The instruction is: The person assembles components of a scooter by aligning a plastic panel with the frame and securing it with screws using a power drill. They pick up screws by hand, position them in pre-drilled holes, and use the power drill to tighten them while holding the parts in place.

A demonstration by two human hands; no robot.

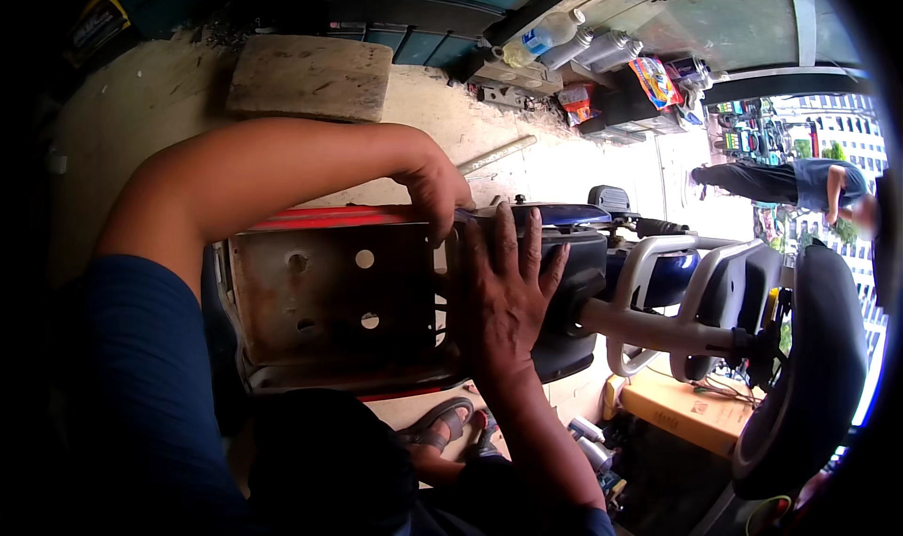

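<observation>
The left hand (438, 194) is resting on the scooter (583, 256), wrist bent toward six o'clock, grip unclear; the right hand (508, 303) is lying wide, fingers pointing toward twelve.

On my head feed, my left arm (282, 165) is sharply bent, its elbow out to the left and the bare forearm arching across ahead of me, out of a dark blue left sleeve (146, 348). The wrist is cocked, so my left hand (438, 193) hangs knuckles up with its fingers angled down and curled; I can't make out their tips. My right forearm (550, 433) runs up and leftward from the lower edge. My right hand (506, 315) is laid out, back toward me, fingers (506, 240) spread and pointing away.
</observation>
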